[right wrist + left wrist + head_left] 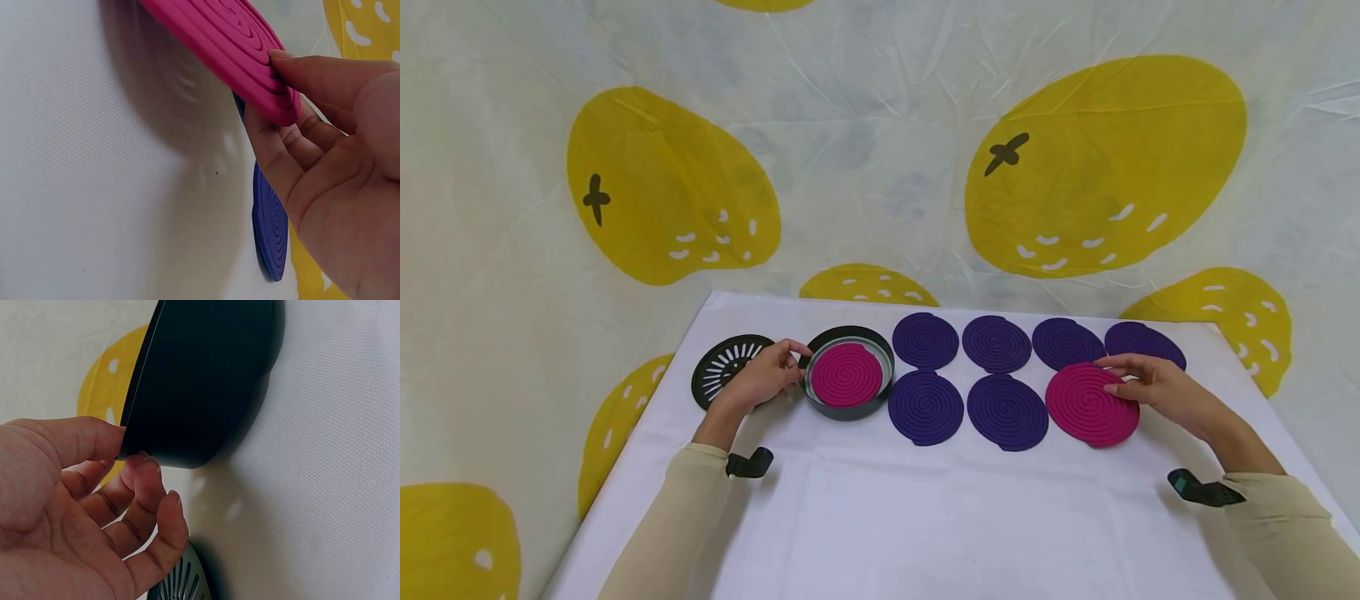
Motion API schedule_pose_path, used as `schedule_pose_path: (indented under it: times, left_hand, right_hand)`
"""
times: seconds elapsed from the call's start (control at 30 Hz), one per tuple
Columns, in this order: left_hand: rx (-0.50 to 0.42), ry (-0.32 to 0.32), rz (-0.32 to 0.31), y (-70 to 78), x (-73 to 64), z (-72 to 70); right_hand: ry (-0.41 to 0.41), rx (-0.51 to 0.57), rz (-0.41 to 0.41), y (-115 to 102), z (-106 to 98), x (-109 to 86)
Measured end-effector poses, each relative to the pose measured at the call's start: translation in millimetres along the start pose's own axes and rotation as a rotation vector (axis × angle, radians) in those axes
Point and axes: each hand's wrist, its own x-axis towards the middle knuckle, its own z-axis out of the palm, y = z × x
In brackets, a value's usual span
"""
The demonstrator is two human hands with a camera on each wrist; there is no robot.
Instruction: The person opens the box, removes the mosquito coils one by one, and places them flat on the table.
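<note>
My left hand (766, 375) pinches the left edge of a round black tin (847, 414), thumb at its rim, as the left wrist view shows. Inside the tin lies a pink mosquito coil (847, 376). In my right hand (1168, 393) a second pink mosquito coil (219, 50) is held by its edge, thumb on top and fingers beneath. That coil is lifted off the table and tilted in the right wrist view. Beneath and behind it are purple mosquito coils (1067, 342), partly covered by the pink coil and the hand.
A black slotted lid (711, 375) lies left of the tin, partly behind my left hand. Several purple coils (926, 408) lie in two rows right of the tin. A white cloth covers the table (925, 517); a lemon-print curtain (880, 183) hangs behind it.
</note>
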Motion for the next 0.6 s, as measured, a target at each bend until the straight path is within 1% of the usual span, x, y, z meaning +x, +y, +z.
schedule_pose_path:
  times: [0.23,0.47,0.6]
  left_hand:
    - [0.006,0.001,-0.009,-1.0,0.6,0.0]
    - [-0.002,0.0,-0.007,0.8,-0.9,0.1]
    - [0.003,0.002,-0.009,1.6,-1.4,0.1]
  right_hand:
    - [-0.013,-0.014,0.008,-1.0,1.4,-1.2]
    - [-0.006,-0.08,-0.036,-1.2,4.6,-0.4]
    - [-0.014,-0.073,-0.029,0.8,6.2,1.4]
